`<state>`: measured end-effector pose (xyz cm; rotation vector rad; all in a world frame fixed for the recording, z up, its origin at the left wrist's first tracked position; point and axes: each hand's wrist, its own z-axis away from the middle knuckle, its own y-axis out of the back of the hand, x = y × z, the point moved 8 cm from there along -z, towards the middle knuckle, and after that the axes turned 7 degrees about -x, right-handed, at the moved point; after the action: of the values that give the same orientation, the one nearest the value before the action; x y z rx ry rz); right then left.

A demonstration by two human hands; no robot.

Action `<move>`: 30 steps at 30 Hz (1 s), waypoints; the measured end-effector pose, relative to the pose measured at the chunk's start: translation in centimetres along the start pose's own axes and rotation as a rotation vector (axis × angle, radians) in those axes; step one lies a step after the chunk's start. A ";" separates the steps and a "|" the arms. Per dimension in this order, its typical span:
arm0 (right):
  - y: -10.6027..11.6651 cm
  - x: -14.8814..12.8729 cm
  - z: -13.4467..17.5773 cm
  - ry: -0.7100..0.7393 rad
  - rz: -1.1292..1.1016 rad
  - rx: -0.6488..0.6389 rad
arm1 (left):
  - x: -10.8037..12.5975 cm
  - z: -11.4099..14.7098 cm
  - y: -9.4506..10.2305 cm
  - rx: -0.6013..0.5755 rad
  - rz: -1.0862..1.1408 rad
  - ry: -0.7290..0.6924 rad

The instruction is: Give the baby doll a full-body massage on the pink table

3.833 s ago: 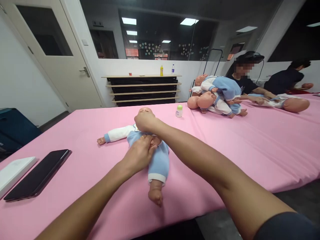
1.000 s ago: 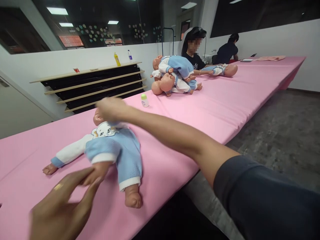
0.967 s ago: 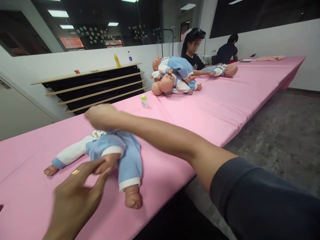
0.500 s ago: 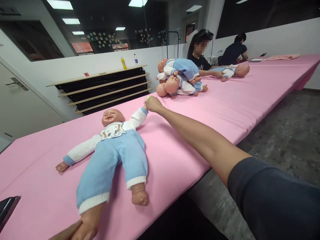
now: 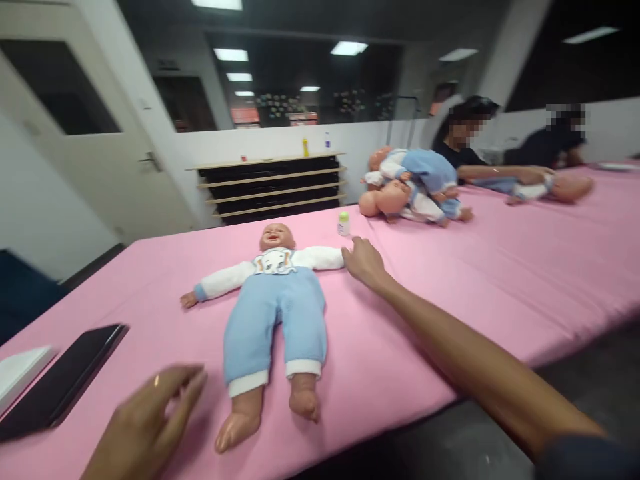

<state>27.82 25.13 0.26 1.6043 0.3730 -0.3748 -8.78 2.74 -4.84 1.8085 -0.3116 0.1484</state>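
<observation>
A baby doll [image 5: 276, 300] in a blue and white outfit lies on its back, arms spread, on the pink-covered table [image 5: 400, 333]. My right hand [image 5: 365, 262] is closed around the doll's hand at the end of its outstretched sleeve, hiding that small hand. Left of the doll's feet, my left hand [image 5: 145, 417] hovers with its fingers apart and nothing in them. A small white bottle with a green cap [image 5: 343, 225] stands just beyond my right hand.
Several similar dolls [image 5: 410, 183] are piled farther back. A co-worker [image 5: 463, 143] touches another doll [image 5: 570, 188]; a second person [image 5: 550, 143] sits beyond. A black flat case [image 5: 65, 380] and a white object [image 5: 23, 370] lie at the left. A shelf unit [image 5: 270, 190] stands behind.
My left hand has let go of the doll's foot and moved aside. The doll's raised arm now lies lower and straighter. The view has swung left, revealing the green-capped bottle.
</observation>
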 end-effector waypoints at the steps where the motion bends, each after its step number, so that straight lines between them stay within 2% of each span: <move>1: -0.2 -1.7 3.0 0.089 0.033 0.009 | -1.5 -2.1 0.6 0.029 -0.035 0.045; 3: -0.8 -5.4 10.2 0.363 0.103 0.073 | -5.0 -6.8 1.4 0.074 -0.087 0.113; 5: -2.2 -7.3 17.3 0.532 0.160 0.152 | -8.9 -11.2 1.5 0.089 -0.079 0.217; 7: -4.8 -8.4 22.2 0.614 0.208 0.153 | -12.1 -14.4 0.4 0.022 0.038 0.365; 9: -7.4 -8.7 24.1 0.585 0.238 0.149 | -13.3 -16.3 -1.0 -0.041 0.138 0.433; 12: -9.7 -8.1 23.8 0.512 0.229 0.158 | -13.7 -17.0 -2.1 -0.075 0.222 0.435; 14: -9.9 -6.8 23.1 0.479 0.189 0.169 | -14.4 -16.7 -2.1 -0.068 0.288 0.444; 18: -7.3 -1.7 21.1 0.298 0.021 0.162 | -16.5 -16.2 -1.4 -0.003 0.532 0.511; 21: -5.7 1.3 18.9 0.168 -0.130 -0.029 | -17.3 -16.1 -1.5 0.089 0.822 0.581; 24: -5.0 2.2 17.2 0.171 -0.227 -0.195 | -17.3 -16.5 -2.1 0.158 1.011 0.638; 27: -3.7 2.2 16.0 0.195 -0.246 -0.157 | -17.5 -17.5 -1.9 0.187 1.067 0.680; 30: -1.7 1.1 14.4 0.235 -0.213 -0.089 | -17.3 -19.9 0.0 0.214 1.041 0.661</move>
<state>27.74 10.87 -2.68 1.5288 0.7342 -0.3270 -24.05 24.21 -4.24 1.5239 -0.7427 1.5076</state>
